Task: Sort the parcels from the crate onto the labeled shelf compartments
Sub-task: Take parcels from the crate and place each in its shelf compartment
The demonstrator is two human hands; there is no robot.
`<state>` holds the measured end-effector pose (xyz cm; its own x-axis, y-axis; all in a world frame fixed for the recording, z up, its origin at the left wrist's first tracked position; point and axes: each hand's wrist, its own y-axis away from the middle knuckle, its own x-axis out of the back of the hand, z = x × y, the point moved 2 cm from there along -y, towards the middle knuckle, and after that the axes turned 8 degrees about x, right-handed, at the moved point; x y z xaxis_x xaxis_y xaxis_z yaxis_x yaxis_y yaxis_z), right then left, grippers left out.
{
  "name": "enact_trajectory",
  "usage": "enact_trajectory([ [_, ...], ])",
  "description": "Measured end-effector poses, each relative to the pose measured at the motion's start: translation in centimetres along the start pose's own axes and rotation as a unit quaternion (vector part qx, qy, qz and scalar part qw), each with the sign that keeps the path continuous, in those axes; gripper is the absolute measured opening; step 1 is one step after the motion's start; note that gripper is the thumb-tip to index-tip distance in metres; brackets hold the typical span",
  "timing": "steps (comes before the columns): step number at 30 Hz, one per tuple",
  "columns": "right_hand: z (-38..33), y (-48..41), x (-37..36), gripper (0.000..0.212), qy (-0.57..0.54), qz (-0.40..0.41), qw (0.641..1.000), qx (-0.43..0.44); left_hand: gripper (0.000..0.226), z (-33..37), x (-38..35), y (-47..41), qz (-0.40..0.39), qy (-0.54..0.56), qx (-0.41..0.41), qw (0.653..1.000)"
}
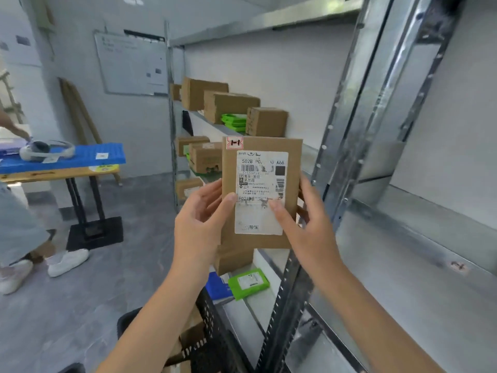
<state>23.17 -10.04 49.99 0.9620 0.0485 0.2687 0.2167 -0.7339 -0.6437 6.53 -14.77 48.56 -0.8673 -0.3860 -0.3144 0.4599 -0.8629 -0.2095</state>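
I hold a flat brown cardboard parcel (293, 146) upright in front of me, its white shipping label facing me. My left hand (200, 224) grips its left edge with the thumb on the label's lower left. My right hand (306, 227) grips the right edge, thumb pressing the label's lower right. A black plastic crate (212, 329) sits low under my arms with brown parcels inside. The metal shelf unit (357, 135) stands right behind the parcel. Brown boxes (228, 103) and green parcels (234, 122) lie on its far shelves.
A green parcel (248, 282) and a blue one (217, 288) lie on a low shelf beside the crate. The near shelf bay (419, 265) at right is bare metal. A table (61, 168) with a blue tray stands at left, another person (18, 227) beside it.
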Motion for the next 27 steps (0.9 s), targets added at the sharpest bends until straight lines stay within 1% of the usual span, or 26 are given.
enact_trajectory([
  [6, -3.6, 2.9, 9.4, 0.070, 0.073, 0.090, 0.993, 0.031, 0.031, 1.9, -8.0, 3.8, -0.097, 0.022, -0.020, 0.995],
  [9, -4.7, 5.0, 13.0, 0.067, 0.100, 0.131, 0.986, 0.026, 0.028, 1.9, -11.4, 5.9, -0.146, 0.026, -0.026, 0.989],
  [12, -5.3, 6.2, 15.6, 0.071, 0.138, 0.155, 0.978, 0.025, 0.025, 1.6, -14.1, 6.7, -0.188, 0.032, -0.025, 0.981],
  [18, -4.7, 6.0, 18.5, 0.073, 0.187, 0.193, 0.963, 0.031, 0.023, 0.5, -18.2, 6.0, -0.243, 0.046, -0.032, 0.969],
  [21, -3.5, 5.4, 19.3, 0.073, 0.211, 0.209, 0.955, 0.022, 0.022, -0.5, -20.1, 4.4, -0.269, 0.049, -0.015, 0.962],
  [27, -0.9, 3.7, 20.4, 0.074, 0.246, 0.247, 0.937, 0.000, 0.025, -2.0, -23.6, 0.8, -0.326, 0.049, -0.012, 0.944],
])
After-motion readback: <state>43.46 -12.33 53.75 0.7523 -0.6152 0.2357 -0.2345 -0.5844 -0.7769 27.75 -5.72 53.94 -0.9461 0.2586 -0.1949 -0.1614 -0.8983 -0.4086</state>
